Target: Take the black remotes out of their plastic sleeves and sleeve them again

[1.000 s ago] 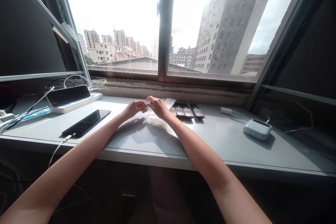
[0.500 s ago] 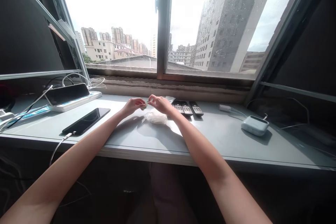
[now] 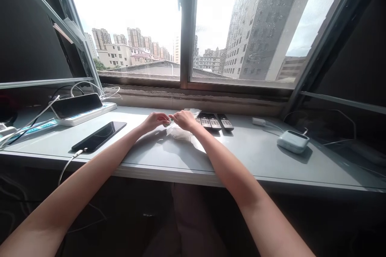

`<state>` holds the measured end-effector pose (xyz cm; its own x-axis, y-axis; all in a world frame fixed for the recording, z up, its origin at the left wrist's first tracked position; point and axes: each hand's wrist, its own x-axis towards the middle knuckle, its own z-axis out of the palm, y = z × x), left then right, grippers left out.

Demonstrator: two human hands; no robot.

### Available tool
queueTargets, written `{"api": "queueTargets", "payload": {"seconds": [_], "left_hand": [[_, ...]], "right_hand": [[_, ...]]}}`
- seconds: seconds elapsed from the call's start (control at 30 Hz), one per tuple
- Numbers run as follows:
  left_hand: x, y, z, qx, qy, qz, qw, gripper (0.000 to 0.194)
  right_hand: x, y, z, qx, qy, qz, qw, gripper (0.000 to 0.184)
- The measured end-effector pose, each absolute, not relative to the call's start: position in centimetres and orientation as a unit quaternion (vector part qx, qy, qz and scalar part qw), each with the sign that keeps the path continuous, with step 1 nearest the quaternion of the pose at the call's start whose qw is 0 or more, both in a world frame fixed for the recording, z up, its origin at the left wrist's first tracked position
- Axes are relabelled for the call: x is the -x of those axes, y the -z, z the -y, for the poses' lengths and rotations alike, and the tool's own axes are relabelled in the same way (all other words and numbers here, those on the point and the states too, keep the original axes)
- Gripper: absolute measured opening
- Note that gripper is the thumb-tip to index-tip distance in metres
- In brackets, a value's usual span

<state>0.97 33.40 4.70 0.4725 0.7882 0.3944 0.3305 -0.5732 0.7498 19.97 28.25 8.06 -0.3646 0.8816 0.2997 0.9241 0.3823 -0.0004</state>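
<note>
Small greenish item [image 3: 168, 123], its details too tiny for us to make out, sits at the fingertips of our left hand [image 3: 157, 121], above the far half of the tabletop [image 3: 247, 152]. Our left hand has its fingers curled in a narrow pinch around it. Our right hand [image 3: 182, 119] comes in from the other side, fingers drawn close together and tips meeting the same item; we cannot tell whether they grip it or only touch it.

Just below our hands we see crumpled clear plastic [image 3: 180, 133], and behind the right hand a clear plastic piece [image 3: 194, 111] shows; whether the two are joined we cannot tell. Beside the right hand, dark remote controls [image 3: 214, 122] lie in a row, the rightmost set slightly apart from the others.

To our left, a black phone [image 3: 99, 136] lies flat with a white cable [image 3: 68, 165] running from its near end over the edge. Beyond it, a second phone [image 3: 76, 106] leans sideways on a white power strip [image 3: 93, 115]. Well apart on our right rests a pale blue device [image 3: 293, 141], with a white adapter [image 3: 258, 121] near it. In front of us stands a window [image 3: 188, 28].
</note>
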Motion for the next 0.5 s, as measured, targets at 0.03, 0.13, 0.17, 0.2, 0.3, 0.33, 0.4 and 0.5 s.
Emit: {"api": "queueTargets", "payload": {"seconds": [0.03,0.13,0.17,0.2,0.3,0.33,0.4,0.5], "left_hand": [[-1.0,-4.8,-33.4,-0.798,-0.382,-0.345,0.313,0.049],[-0.8,-4.9,-33.5,-0.785,-0.395,-0.326,0.350,0.052],[-0.7,-5.0,-33.5,-0.781,-0.397,-0.321,0.359,0.053],[-0.6,-5.0,-33.5,-0.780,-0.397,-0.320,0.364,0.053],[-0.7,-4.8,-33.5,-0.782,-0.387,-0.324,0.366,0.052],[-0.8,-4.7,-33.4,-0.784,-0.385,-0.324,0.362,0.051],[-1.1,-4.5,-33.4,-0.789,-0.390,-0.319,0.350,0.050],[-1.6,-4.4,-33.4,-0.787,-0.412,-0.307,0.342,0.049]], "right_hand": [[-20.0,-8.2,-28.3,0.556,0.080,0.817,0.131,0.059],[-20.4,-8.5,-28.2,0.532,0.083,0.828,0.157,0.045],[-20.5,-8.5,-28.1,0.513,0.091,0.838,0.163,0.038],[-20.6,-8.5,-28.0,0.497,0.099,0.847,0.164,0.033],[-20.5,-8.5,-27.7,0.485,0.113,0.854,0.149,0.035],[-20.3,-8.5,-27.7,0.496,0.111,0.850,0.142,0.043],[-19.8,-8.6,-27.6,0.527,0.095,0.835,0.129,0.058],[-19.6,-9.2,-27.6,0.570,0.058,0.812,0.112,0.069]]}}
